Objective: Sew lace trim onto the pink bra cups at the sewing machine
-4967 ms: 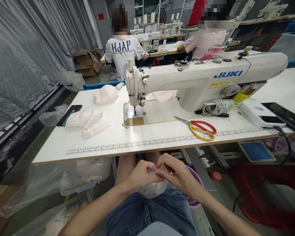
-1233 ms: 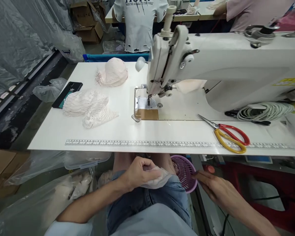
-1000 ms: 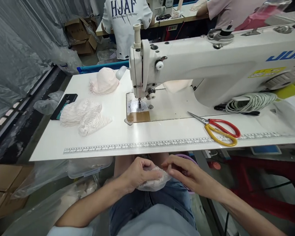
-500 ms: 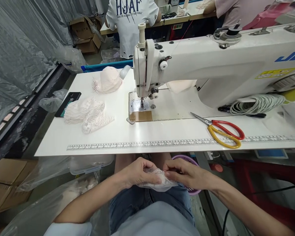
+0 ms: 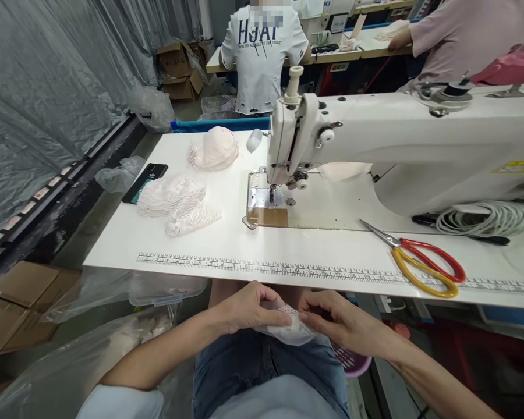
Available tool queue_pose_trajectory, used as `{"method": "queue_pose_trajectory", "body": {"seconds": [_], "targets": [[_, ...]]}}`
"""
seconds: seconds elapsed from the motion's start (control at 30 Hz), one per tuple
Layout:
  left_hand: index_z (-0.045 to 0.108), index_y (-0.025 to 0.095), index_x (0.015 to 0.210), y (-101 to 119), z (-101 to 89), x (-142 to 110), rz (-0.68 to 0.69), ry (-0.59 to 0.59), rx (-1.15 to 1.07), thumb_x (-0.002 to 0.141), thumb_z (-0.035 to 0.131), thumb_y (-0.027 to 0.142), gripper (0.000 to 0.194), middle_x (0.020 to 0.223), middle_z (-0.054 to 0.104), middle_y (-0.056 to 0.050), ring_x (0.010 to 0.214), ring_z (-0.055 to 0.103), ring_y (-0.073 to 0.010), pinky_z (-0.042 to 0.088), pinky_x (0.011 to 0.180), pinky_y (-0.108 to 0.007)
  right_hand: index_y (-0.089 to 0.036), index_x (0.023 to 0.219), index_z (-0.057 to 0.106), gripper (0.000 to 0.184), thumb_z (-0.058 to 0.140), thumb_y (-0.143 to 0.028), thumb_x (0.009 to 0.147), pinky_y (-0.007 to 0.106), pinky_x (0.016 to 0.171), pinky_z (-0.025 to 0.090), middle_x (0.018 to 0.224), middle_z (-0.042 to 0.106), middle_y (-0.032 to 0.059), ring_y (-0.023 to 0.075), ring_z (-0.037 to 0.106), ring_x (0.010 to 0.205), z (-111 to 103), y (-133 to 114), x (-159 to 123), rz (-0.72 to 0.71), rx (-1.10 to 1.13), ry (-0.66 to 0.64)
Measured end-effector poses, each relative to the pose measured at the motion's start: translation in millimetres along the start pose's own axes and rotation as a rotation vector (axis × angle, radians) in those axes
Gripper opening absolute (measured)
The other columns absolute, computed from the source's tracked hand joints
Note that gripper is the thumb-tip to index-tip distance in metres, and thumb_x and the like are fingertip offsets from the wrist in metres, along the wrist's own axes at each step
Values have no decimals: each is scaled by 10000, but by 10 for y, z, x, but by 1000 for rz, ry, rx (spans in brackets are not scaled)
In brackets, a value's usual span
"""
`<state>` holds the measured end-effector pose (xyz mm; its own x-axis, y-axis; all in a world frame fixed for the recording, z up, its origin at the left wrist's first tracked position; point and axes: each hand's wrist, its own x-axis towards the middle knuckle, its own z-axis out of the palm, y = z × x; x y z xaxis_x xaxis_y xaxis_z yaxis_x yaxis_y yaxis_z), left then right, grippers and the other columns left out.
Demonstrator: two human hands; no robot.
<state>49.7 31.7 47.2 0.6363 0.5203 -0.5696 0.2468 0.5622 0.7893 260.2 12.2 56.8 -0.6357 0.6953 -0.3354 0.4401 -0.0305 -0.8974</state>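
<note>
Over my lap, just below the table edge, I hold a piece of white lace fabric (image 5: 290,331). My left hand (image 5: 258,308) pinches its left side, thumb on top. The fingertips of my right hand (image 5: 332,317) are closed on the right edge of the same lace. On the table to the left lies a pile of pale lace pieces (image 5: 172,198), with a pale moulded cup (image 5: 218,148) behind it. A white sewing machine (image 5: 353,128) stands in front of me, its needle area bare of fabric.
Scissors with red and yellow handles (image 5: 419,262) lie right of the needle, near a printed ruler strip (image 5: 244,265). A dark phone-like item (image 5: 146,181) is partly under the lace pile. A purple basket (image 5: 358,364) stands below. A person in a white shirt (image 5: 264,64) sits beyond.
The view has turned slightly, so the table and machine appear shifted right and tilted. Both hands still hold the lace, with only small finger movement.
</note>
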Motion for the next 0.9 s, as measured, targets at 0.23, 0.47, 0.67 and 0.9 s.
{"method": "queue_pose_trajectory", "body": {"seconds": [0.23, 0.47, 0.67, 0.9], "targets": [[563, 131, 574, 557, -269, -135, 109, 155, 350, 654, 661, 295, 206, 487, 369, 63, 487, 303, -63, 207, 447, -211, -171, 672, 461, 247, 424, -304, 877, 206, 472, 267, 571, 398, -38, 93, 335, 534, -174, -369, 277, -33, -184, 119], [466, 158, 435, 1340, -859, 457, -25, 323, 717, 537, 713, 232, 277, 429, 366, 55, 432, 311, -72, 201, 425, -230, -183, 616, 428, 225, 427, -217, 838, 203, 442, 269, 555, 475, -21, 107, 413, 492, -645, -277, 1059, -54, -580, 446], [388, 168, 332, 1489, -913, 776, -46, 384, 765, 506, 682, 134, 343, 356, 322, 46, 408, 292, -80, 184, 416, -247, -165, 848, 552, 230, 334, -200, 912, 244, 483, 324, 773, 622, 61, 152, 516, 551, -909, -27, 1124, -138, -736, 548], [415, 161, 354, 1504, -924, 845, -86, 351, 777, 503, 662, 130, 290, 386, 364, 42, 436, 354, -92, 221, 419, -236, -214, 1065, 602, 291, 343, -150, 951, 229, 559, 444, 931, 658, 71, 161, 622, 756, -967, 172, 1132, -632, -987, 561]]}}
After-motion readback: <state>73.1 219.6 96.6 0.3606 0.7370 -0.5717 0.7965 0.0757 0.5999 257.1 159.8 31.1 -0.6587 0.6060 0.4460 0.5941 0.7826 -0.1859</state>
